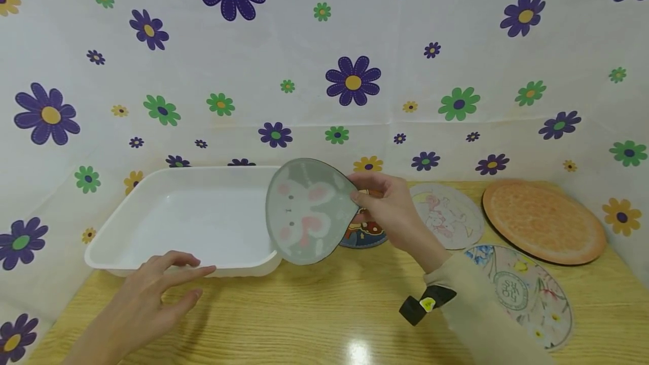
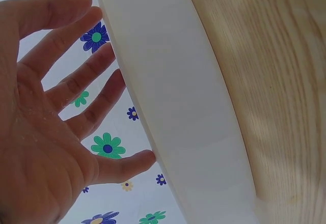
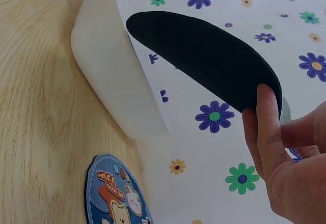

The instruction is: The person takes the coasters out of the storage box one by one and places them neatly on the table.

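My right hand (image 1: 387, 207) pinches a grey-green mouse pad (image 1: 309, 213) with a white rabbit face, thumb on the printed side. In the head view the pad is raised and overlaps the right end of a white plastic basin (image 1: 116, 224). Its black underside (image 3: 204, 56) faces the right wrist camera, with fingers (image 3: 267, 117) lying along it. My left hand (image 1: 157, 292) is at the basin's front rim, its fingers spread and fairly straight. In the left wrist view those fingertips (image 2: 147, 156) are right at the rim.
A blue cartoon mouse pad (image 3: 119, 193) lies right of the basin, partly hidden by my right hand. Farther right on the wooden table (image 1: 304, 320) lie a pale pink round pad (image 1: 448, 218), an orange-brown one (image 1: 542, 221) and a floral one (image 1: 537, 297). A flowered cloth (image 1: 304, 44) hangs behind.
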`<state>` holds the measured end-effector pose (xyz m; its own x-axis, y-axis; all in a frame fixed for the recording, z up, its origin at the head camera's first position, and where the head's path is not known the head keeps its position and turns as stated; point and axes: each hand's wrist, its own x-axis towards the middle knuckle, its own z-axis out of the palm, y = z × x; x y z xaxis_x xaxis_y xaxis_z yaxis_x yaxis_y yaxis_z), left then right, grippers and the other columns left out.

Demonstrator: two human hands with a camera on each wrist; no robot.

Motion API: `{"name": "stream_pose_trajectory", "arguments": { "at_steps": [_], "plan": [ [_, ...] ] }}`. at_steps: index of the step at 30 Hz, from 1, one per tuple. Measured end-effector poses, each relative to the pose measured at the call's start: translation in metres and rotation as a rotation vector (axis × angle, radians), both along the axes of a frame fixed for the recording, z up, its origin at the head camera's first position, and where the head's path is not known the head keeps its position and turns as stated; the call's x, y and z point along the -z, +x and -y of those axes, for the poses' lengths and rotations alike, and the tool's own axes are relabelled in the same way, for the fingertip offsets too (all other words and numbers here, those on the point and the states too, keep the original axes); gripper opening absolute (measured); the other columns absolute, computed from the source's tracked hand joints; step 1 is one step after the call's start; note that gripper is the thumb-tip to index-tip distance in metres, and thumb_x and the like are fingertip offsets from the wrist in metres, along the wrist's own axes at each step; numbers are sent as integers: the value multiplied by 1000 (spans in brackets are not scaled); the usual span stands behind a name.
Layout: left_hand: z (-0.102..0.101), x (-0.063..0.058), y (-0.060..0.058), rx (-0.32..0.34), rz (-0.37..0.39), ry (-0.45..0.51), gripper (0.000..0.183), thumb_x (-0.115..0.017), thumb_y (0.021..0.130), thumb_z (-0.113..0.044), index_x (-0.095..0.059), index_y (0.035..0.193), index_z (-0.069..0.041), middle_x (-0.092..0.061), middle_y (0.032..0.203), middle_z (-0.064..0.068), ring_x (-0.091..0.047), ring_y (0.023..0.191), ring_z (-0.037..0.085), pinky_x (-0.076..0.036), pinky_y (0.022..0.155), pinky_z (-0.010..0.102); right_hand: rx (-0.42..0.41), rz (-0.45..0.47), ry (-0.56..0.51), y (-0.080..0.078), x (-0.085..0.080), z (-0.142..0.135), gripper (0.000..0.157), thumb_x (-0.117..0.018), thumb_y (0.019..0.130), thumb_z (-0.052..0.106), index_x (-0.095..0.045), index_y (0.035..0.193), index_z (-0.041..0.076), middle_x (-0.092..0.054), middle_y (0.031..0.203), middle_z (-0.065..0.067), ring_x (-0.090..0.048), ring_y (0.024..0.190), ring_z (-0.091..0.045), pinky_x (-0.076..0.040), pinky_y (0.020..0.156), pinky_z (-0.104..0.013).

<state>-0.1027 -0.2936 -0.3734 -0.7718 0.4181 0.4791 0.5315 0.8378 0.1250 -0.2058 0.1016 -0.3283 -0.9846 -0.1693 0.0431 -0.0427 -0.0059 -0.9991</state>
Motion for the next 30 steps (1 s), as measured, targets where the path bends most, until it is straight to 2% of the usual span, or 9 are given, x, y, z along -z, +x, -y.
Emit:
{"name": "stream_pose_trajectory", "arguments": {
  "at_steps": [9, 19, 30],
  "plan": [
    [0, -1, -1, 4, -4, 8, 48, -88, 69, -10, -79, 110, -32, -65, 105, -13, -60, 89, 13, -51, 71, 31, -7, 0, 34, 9, -3, -17, 34, -60, 99, -1, -64, 133, 4, -64, 128, -15, -68, 66, -14, -61, 62, -26],
    [0, 0, 0, 1, 7, -1, 47, -88, 70, -10, -79, 110, -33, -65, 106, -12, -60, 90, 13, -51, 72, 32, -13, -31, 60, 16, 1, -37, 34, -61, 98, -3, -64, 132, 0, -64, 125, -16, -73, 80, -14, -62, 65, -31],
    [0, 0, 1, -22, 22, -16, 46, -88, 70, -13, -79, 110, -34, -65, 106, -13, -60, 91, 14, -52, 72, 33, 2, -25, 123, 26, 8, -59, 33, -60, 99, -1, -62, 132, -3, -62, 128, -22, -73, 81, -12, -62, 67, -30]
  ]
}}
